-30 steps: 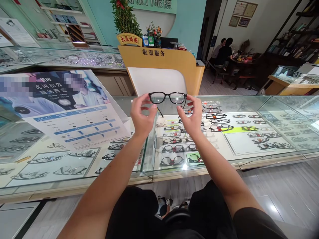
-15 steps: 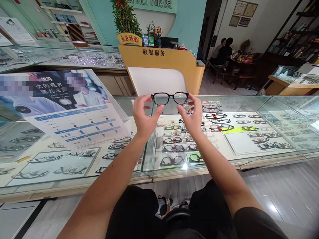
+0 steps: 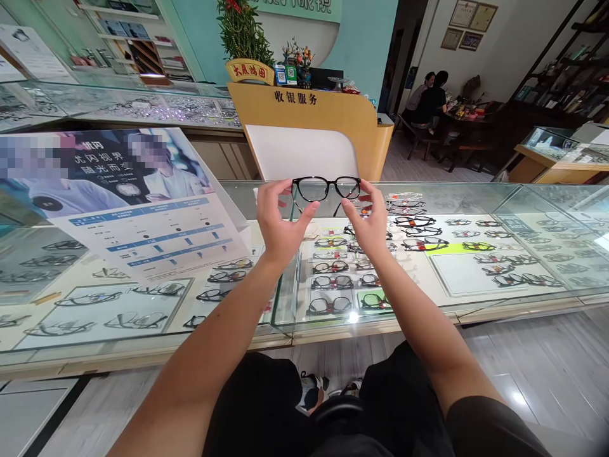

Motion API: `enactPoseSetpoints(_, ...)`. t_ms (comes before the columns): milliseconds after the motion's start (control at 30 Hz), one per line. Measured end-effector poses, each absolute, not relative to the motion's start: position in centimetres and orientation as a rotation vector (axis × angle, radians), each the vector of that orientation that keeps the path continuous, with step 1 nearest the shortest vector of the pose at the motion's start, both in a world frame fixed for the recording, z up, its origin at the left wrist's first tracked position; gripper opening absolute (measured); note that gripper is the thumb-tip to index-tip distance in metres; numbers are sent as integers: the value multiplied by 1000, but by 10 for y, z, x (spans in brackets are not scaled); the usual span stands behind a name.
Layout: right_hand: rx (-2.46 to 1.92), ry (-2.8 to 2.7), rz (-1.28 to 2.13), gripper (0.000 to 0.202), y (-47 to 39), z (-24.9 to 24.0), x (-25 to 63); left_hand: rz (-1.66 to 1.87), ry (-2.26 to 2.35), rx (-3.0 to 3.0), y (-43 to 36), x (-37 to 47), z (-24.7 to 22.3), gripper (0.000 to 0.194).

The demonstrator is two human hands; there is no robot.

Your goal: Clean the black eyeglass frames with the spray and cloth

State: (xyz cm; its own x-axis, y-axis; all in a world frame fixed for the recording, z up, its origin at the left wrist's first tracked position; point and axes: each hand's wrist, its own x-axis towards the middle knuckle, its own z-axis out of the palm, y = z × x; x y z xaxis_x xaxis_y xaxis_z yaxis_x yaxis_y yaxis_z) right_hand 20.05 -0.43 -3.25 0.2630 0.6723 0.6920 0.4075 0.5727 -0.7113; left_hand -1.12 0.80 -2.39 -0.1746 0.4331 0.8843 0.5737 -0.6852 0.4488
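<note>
A pair of black-framed eyeglasses is held up above the glass counter, its clear lenses side by side. My left hand grips the left end of the frame, thumb stretched below the left lens. At the right end, my right hand holds the frame between fingers and thumb. The temples hang open below the lenses, partly hidden by the hands. Beneath the hands, rows of spectacle frames lie inside the glass display case.
A large printed sign stands on the counter at left. Behind the case is a wooden cashier desk with a plant on it. Two people sit at a table in the back right. Another showcase is at far right.
Both hands and the eyeglasses have shifted very slightly to the right in view. The glasses are tilted a little differently, with the temples showing more below the lenses. The grip is unchanged.
</note>
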Motion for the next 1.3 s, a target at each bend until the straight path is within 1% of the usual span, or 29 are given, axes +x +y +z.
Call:
enactPoseSetpoints(567, -1047, -1371, 279, 60, -1, -39, 200, -1999, -1166, -1921, 6, -10, -24, 64)
enactPoseSetpoints(700, -1038, -1343, 322, 59, -1, -38, 200, -1992, -1212, -1945, 7, -11, -26, 66)
enactPoseSetpoints(833, -1039, -1325, 348, 59, -1, -37, 200, -1997, -1164, -1972, 6, -11, -25, 65)
enactPoseSetpoints(1033, -1047, -1317, 419, 56, -5, -32, 200, -1929, -1188, -1996, 8, -13, -27, 67)
enactPoseSetpoints(1133, -1059, -1306, 402, 55, -8, -30, 199, -1954, -1178, -2029, 11, -14, -29, 66)
enactPoseSetpoints(1300, -1054, -1305, 288, 59, -9, -30, 199, -2015, -1218, -2062, 12, -13, -27, 58)
